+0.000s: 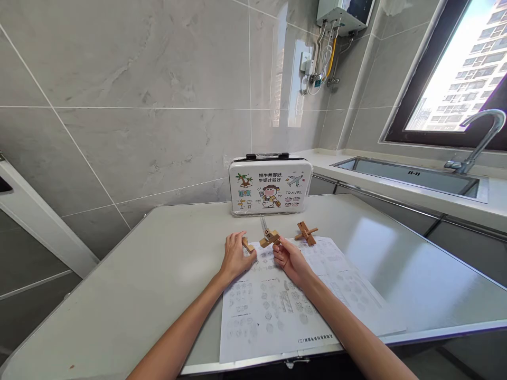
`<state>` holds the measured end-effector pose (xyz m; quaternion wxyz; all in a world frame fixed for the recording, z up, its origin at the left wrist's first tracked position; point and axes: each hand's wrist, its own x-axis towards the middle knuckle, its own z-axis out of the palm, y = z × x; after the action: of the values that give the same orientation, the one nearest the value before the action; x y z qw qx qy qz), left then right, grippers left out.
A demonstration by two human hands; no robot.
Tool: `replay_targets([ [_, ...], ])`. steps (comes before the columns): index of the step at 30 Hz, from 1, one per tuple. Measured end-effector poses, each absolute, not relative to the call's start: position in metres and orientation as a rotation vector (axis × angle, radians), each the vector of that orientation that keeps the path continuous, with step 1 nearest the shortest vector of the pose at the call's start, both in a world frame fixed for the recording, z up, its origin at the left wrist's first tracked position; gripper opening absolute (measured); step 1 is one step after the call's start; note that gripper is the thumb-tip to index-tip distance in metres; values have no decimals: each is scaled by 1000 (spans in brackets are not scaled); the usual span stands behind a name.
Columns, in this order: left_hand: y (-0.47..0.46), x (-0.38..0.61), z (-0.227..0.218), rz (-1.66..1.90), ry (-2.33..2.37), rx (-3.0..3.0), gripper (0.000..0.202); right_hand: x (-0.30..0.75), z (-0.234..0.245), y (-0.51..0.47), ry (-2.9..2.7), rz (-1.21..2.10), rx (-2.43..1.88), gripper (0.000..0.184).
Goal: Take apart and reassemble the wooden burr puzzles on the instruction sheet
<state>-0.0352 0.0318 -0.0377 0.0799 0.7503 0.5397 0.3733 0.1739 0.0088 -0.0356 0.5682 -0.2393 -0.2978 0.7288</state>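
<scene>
Left hand (pixel 234 256) was closed round a small wooden piece (pixel 248 245); right hand (pixel 290 258) pinched a wooden block cluster (pixel 269 239) just beside it, near the printed sheet's (pixel 273 338) far edge on the table (pixel 138 295). Light edge grips, faces left visible, seemed best. Case (pixel 271 186) read "TRAVEL" and "奶牛养得好, 牛奶才会好"; sheet heading lay inverted.
</scene>
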Motion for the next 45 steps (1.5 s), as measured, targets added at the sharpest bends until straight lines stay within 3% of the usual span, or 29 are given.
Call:
replay_targets([
  [4,23,-29,-20,1212,1450,2245,32,173,-36,9,-694,1695,-574,41],
  [8,14,-23,-9,1168,1264,2309,35,172,-33,9,-687,1663,-613,42],
  [13,7,-19,-6,1116,1181,2290,24,172,-30,7,-675,1651,-622,41],
  [36,5,-18,1,1122,1175,2180,28,170,-23,-1,-859,1730,-604,42],
  [45,2,-14,3,1068,1152,2184,36,166,-28,0,-1033,1444,-730,43],
])
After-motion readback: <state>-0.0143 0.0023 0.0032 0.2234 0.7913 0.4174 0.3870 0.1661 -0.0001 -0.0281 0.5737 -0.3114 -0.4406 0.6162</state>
